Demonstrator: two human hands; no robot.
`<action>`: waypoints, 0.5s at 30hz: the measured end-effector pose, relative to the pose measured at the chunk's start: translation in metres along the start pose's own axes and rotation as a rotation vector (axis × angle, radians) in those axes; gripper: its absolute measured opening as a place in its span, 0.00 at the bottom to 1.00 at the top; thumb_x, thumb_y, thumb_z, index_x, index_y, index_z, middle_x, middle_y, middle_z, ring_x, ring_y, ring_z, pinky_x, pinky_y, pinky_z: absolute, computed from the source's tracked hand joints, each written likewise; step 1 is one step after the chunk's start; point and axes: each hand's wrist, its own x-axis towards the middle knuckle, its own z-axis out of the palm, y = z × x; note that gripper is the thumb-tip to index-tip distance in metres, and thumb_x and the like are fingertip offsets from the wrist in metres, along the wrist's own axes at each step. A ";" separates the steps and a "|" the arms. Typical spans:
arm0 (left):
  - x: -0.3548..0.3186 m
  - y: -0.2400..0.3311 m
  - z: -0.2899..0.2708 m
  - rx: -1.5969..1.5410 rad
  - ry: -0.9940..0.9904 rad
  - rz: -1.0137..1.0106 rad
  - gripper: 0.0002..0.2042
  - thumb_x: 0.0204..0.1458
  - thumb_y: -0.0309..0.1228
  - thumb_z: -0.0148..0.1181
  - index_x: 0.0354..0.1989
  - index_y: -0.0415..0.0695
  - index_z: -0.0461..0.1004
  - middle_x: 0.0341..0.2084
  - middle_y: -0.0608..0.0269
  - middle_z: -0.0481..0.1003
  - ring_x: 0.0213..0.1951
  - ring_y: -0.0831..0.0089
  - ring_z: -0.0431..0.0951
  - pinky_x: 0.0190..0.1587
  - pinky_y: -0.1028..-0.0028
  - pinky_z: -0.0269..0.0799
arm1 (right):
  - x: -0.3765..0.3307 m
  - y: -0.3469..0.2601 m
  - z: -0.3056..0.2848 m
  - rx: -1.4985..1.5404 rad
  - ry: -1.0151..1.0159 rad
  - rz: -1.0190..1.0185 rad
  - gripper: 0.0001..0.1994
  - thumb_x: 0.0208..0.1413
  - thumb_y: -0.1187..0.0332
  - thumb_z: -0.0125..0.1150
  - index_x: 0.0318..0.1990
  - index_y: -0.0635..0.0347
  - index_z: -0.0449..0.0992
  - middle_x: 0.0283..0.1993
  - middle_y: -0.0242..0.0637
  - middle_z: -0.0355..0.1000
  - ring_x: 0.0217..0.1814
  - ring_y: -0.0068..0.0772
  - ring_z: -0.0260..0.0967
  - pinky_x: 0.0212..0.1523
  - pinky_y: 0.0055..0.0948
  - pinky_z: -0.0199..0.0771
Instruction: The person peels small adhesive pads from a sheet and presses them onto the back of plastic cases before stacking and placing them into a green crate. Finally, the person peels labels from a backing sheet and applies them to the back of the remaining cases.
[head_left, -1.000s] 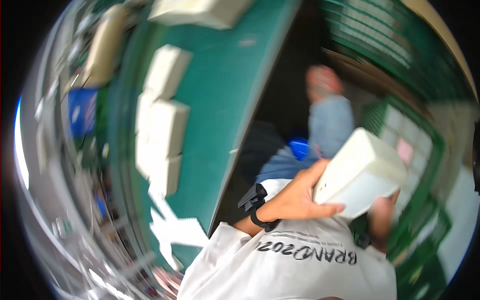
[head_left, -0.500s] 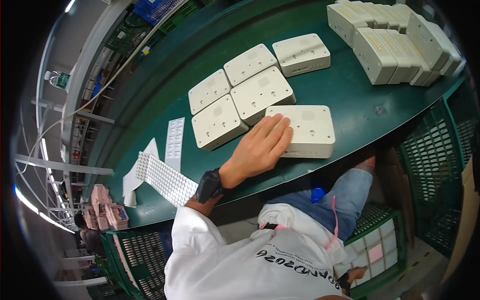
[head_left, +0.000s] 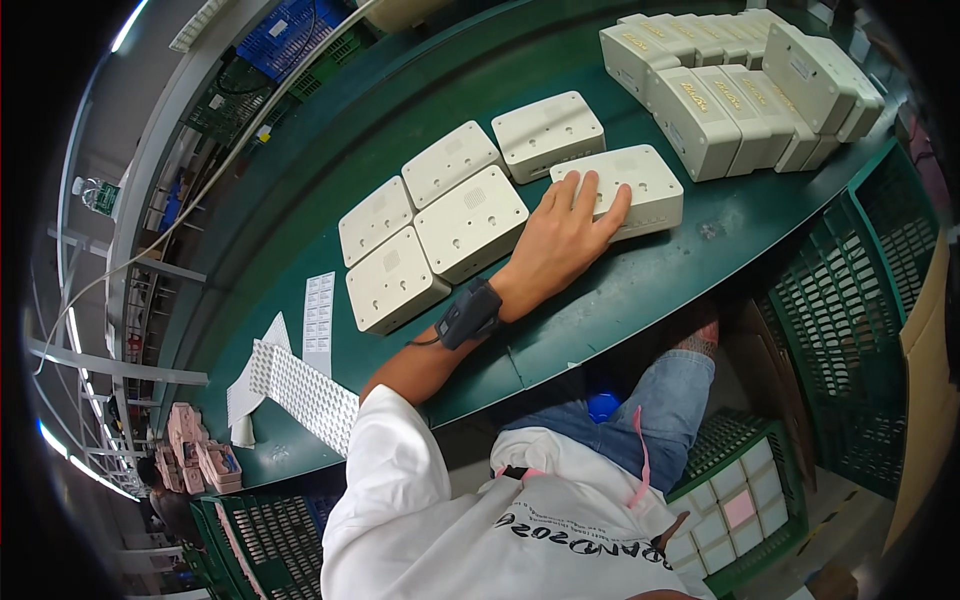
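Note:
My left hand lies over the top and near left edge of a cream-white box-shaped device housing, its fingers spread. A black band-like device sits on that wrist. Left of the hand, several similar housings lie flat in a group; the nearest one is a housing with screw holes and a small grille. Behind the touched housing lies another one. At the lower right edge, a dim, smeared shape may be my right hand; its fingers cannot be made out.
Upright housings stand in rows at the back right of the green table. Label sheets and a patterned strip lie at left. A green crate stands at right; another crate below holds white boxes.
My left hand and the housing under it have moved away from me, toward the housing at the back. My right hand has left its place over the lower crate. The view has shifted.

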 end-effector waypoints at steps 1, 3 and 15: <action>0.001 -0.001 0.002 0.005 0.008 -0.001 0.33 0.45 0.33 0.68 0.62 0.45 0.63 0.53 0.40 0.68 0.53 0.45 0.72 0.55 0.57 0.70 | 0.001 0.001 0.003 0.015 -0.008 0.005 0.24 0.58 0.43 0.54 0.49 0.48 0.57 0.50 0.37 0.52 0.50 0.42 0.43 0.46 0.42 0.56; 0.003 -0.003 0.005 0.034 -0.007 -0.014 0.34 0.45 0.37 0.69 0.62 0.45 0.63 0.53 0.37 0.68 0.53 0.44 0.71 0.56 0.57 0.70 | 0.002 0.002 0.008 0.041 -0.019 0.022 0.26 0.58 0.41 0.53 0.52 0.47 0.56 0.53 0.38 0.51 0.53 0.43 0.42 0.49 0.43 0.56; -0.013 -0.011 0.002 0.092 -0.097 -0.075 0.32 0.51 0.43 0.64 0.62 0.41 0.63 0.51 0.26 0.67 0.54 0.38 0.71 0.57 0.54 0.67 | 0.009 -0.015 0.017 0.113 -0.060 0.074 0.40 0.56 0.34 0.50 0.72 0.38 0.47 0.73 0.43 0.43 0.74 0.53 0.36 0.65 0.50 0.54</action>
